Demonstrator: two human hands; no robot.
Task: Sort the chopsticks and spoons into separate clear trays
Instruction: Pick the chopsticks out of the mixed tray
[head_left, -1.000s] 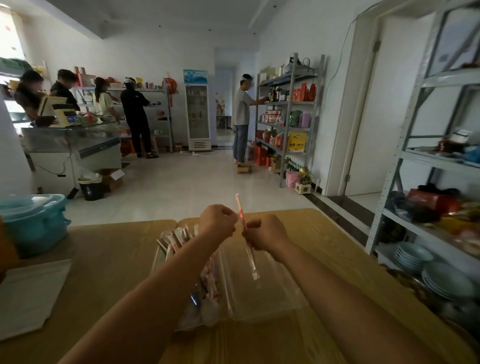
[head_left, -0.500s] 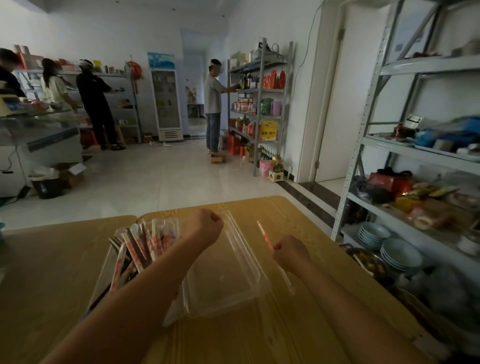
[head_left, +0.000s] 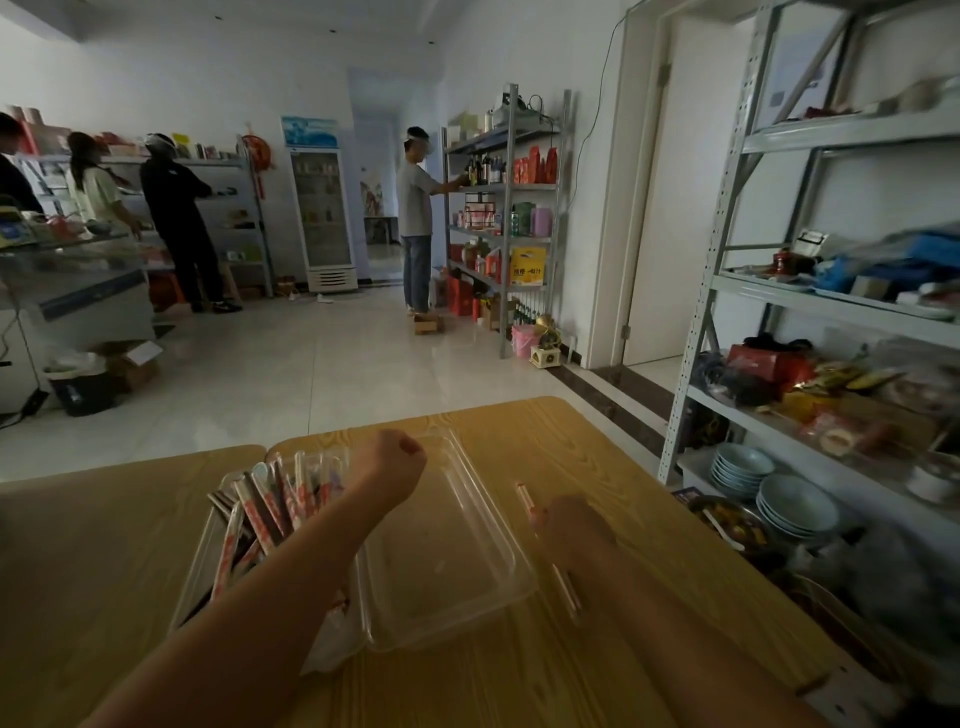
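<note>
— What has changed for us in this last second?
— We were holding the wrapped chopsticks (head_left: 523, 499) up over the empty clear tray (head_left: 522, 574) with both hands. Now only our right hand (head_left: 571, 525) grips the packet, with the fingers curled round its middle. It has come down low, to the right of the empty tray and close above the table (head_left: 613, 447).
— And our left hand (head_left: 387, 465)?
— It has let go. It is a closed fist above the left rim of the empty tray, and we see nothing in it.
— So is this piece sorted?
— Not yet, we think. It is outside the empty tray, and we see no other tray on that side. The wrapped utensils (head_left: 270, 499) wait in the full tray (head_left: 208, 545), just beside the empty tray on its left, so most of the work remains.
— What is beyond?
— Right of the empty tray, past the table edge, a metal rack (head_left: 696, 332) carries stacked plates (head_left: 795, 506). Behind the empty tray comes a pale tiled floor (head_left: 311, 374). After that come the far shelves (head_left: 498, 187), a glass-door fridge (head_left: 322, 218) and a person in a grey shirt (head_left: 415, 208). More people stand further to the left.
</note>
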